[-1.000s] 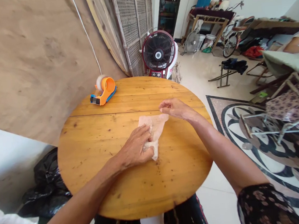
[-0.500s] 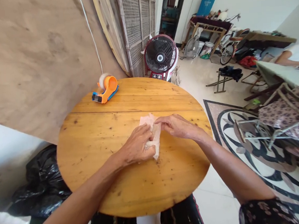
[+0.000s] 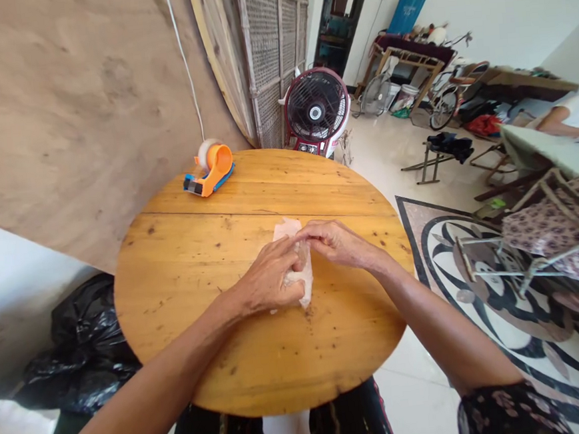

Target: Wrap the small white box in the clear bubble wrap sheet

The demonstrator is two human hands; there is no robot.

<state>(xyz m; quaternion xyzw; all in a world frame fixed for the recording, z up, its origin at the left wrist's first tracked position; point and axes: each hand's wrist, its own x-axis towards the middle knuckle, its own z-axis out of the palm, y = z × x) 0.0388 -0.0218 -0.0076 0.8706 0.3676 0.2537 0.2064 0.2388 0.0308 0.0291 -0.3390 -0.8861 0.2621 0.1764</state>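
A pale, thin crumpled sheet (image 3: pixel 299 280) lies near the middle of a round wooden table (image 3: pixel 215 356). My left hand (image 3: pixel 269 280) rests on its left side with fingers curled, pressing it down. Just to the right, my right hand (image 3: pixel 335 242) pinches the sheet's upper right edge, folded in over the rest. The fingertips of both hands almost meet above the sheet. Most of the sheet is hidden under my hands.
An orange and blue tape dispenser (image 3: pixel 210 171) sits at the table's far left edge. A red floor fan (image 3: pixel 317 110) stands behind the table, black bags (image 3: pixel 84 347) lie on the floor at left. Another person sits at a table (image 3: pixel 554 142) far right.
My right hand has pulled the sheet's right corner inward to the left, folding the spread sheet into a narrow bundle. My left hand stays pressed on it.
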